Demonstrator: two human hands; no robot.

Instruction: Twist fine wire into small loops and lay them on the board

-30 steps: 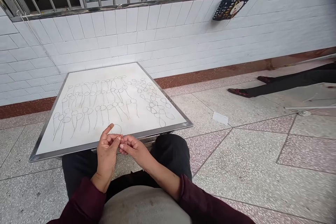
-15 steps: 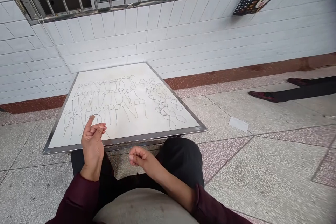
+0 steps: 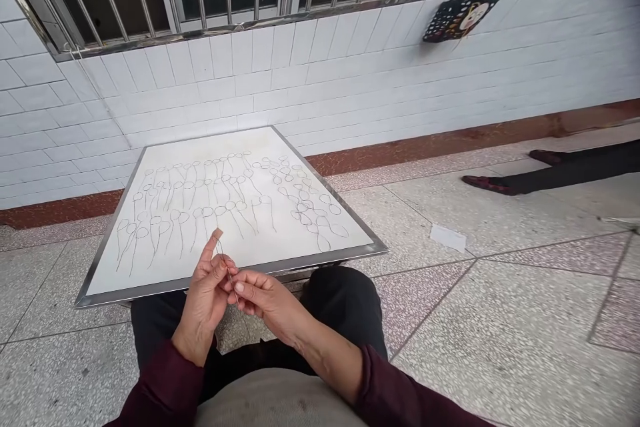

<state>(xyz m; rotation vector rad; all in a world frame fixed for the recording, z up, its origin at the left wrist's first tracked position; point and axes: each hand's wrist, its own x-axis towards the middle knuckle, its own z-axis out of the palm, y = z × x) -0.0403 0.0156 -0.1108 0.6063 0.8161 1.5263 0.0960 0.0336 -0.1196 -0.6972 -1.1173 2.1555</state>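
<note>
Between my two hands runs a thin dark wire (image 3: 229,273). My left hand (image 3: 207,297) pinches it between thumb and fingers, with the index finger raised and something tan on its tip. My right hand (image 3: 257,295) touches the left fingertips and has its thumb and fingers pressed on the same wire. Both hands are over the near edge of a white board with a metal frame (image 3: 320,259). On the board lie rows of looped wires with straight tails (image 3: 235,207), and a cluster of wire loops (image 3: 305,207) on the right side.
Behind the board stands a white tiled wall (image 3: 210,90) with barred windows. A dotted bag (image 3: 453,17) hangs from the bars. Another person's legs and dark shoes (image 3: 490,184) are at the right. A white paper (image 3: 448,238) lies on the floor. My knees are under the board's near edge.
My left hand has moved right and my right hand slightly left, so they now meet at the wire. My right fingers have closed on it. The view has shifted slightly.
</note>
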